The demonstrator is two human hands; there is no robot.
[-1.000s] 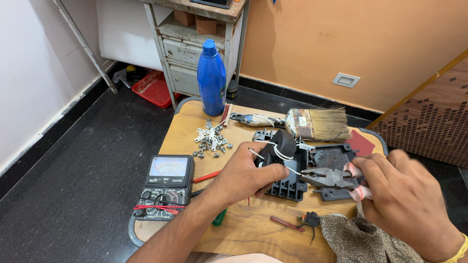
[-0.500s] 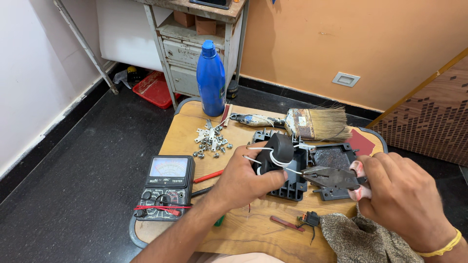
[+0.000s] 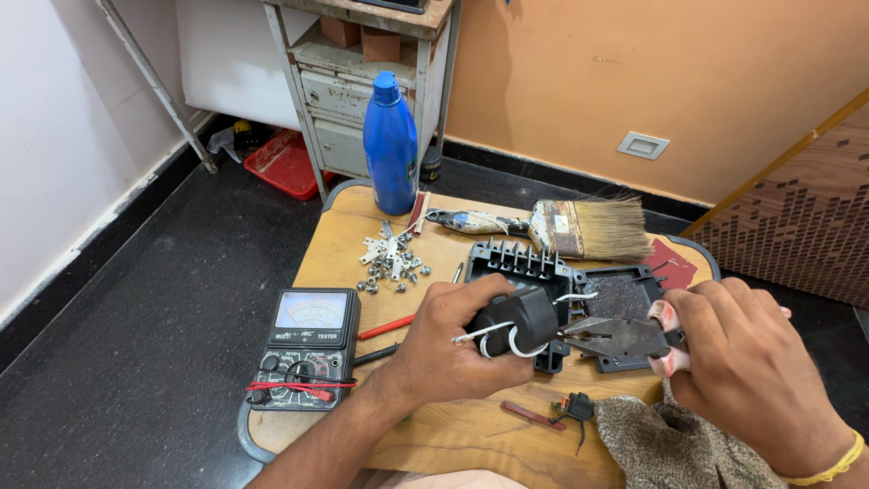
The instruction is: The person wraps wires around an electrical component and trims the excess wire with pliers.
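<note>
Black plastic part [image 3: 518,317], rounded and blocky, with white wires [image 3: 507,342] looping out underneath, is sitting in the left hand [image 3: 453,349] just above a black ribbed housing [image 3: 525,263] near the tabletop's middle. Left fingers are wrapping around the part, gripping it from the left side. Right hand [image 3: 742,362] is coming in from the right, fingers closing around the red handles of pliers [image 3: 615,337]; plier tips are pointing at the part, possibly touching a wire, hard to tell. Wooden tabletop [image 3: 335,249] is carrying an analog multimeter [image 3: 306,349], a pile of small metal brackets [image 3: 391,261], a blue bottle [image 3: 391,145], a wide paintbrush [image 3: 579,228] and a speckled cloth [image 3: 670,444]. Dark floor, orange wall and a grey metal cabinet [image 3: 362,100] are lying beyond.
</note>
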